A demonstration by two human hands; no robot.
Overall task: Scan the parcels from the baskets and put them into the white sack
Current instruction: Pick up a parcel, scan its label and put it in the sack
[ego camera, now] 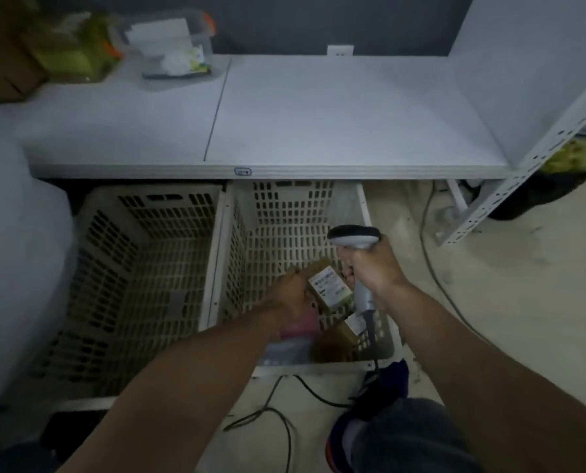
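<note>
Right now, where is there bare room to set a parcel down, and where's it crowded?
Free: the white tabletop between the clear plastic box and the perforated white upright, and inside the left beige slotted basket. Crowded: the right beige slotted basket, where the left hand grips a brown labelled parcel beside the right hand holding the grey scanner, more parcels beneath.

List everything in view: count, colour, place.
Baskets: two, beige, floor, in front of table.
Labelled parcel: one, brown, right basket.
Other parcels: about three, brown, pink, grey, blurred, right basket.
Scanner: one, grey and black, above right basket.
Sack: one, white, far left.
Table: one, white, behind baskets.
Tub: one, clear, table's back left.
Cables: several, black, floor.
Left hand: one, grips labelled parcel.
Right hand: one, grips scanner.
</note>
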